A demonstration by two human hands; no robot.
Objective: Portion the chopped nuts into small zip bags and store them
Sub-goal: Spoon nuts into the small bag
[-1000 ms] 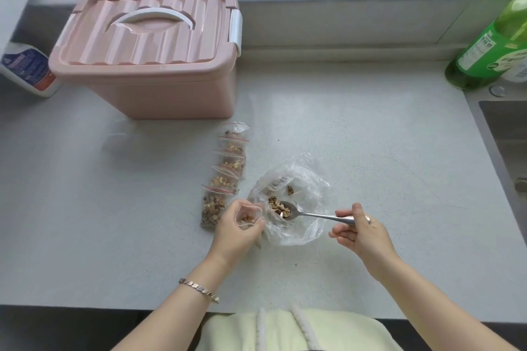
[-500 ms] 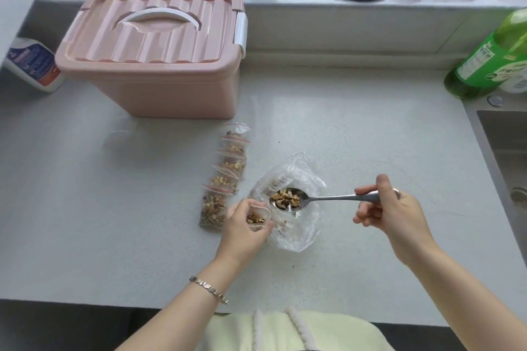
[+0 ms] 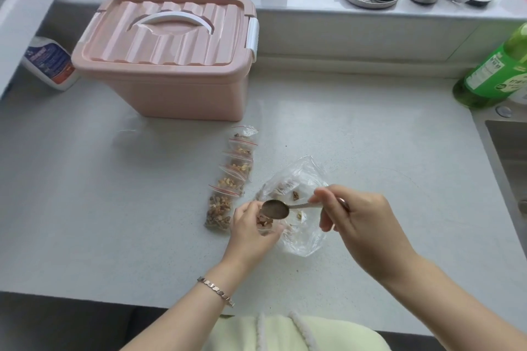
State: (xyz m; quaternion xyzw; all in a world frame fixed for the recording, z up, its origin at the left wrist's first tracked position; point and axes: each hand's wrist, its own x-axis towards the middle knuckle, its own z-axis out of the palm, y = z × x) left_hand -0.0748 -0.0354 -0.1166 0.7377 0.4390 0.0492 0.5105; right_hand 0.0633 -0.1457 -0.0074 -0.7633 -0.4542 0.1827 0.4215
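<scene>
**Grey countertop (image 3: 370, 151), spoon tipped at a bag's mouth**

At lower centre, a small zip bag (image 3: 263, 224) is gripped by the curled fingers of the left hand (image 3: 249, 234), with its mouth kept upward so nuts can be dropped in. The spoon (image 3: 275, 209) is pinched by its handle in the right hand (image 3: 362, 225), over the large clear bag (image 3: 299, 239). Filled bags (image 3: 231, 179) are lined up just left.

Pale grey speckled counter (image 3: 370, 128), seen from above; its front edge lies nearest the viewer, with a dark area (image 3: 71, 319) below it. At the back, a low step rises to a glossy grey ledge (image 3: 299, 8), which bears two bright rectangular reflections of light. A sink (image 3: 510, 157) is set into the counter at the right edge. A white slanted panel (image 3: 28, 8) bounds the upper left corner. Lighting soft and even; shadows faint.
</scene>
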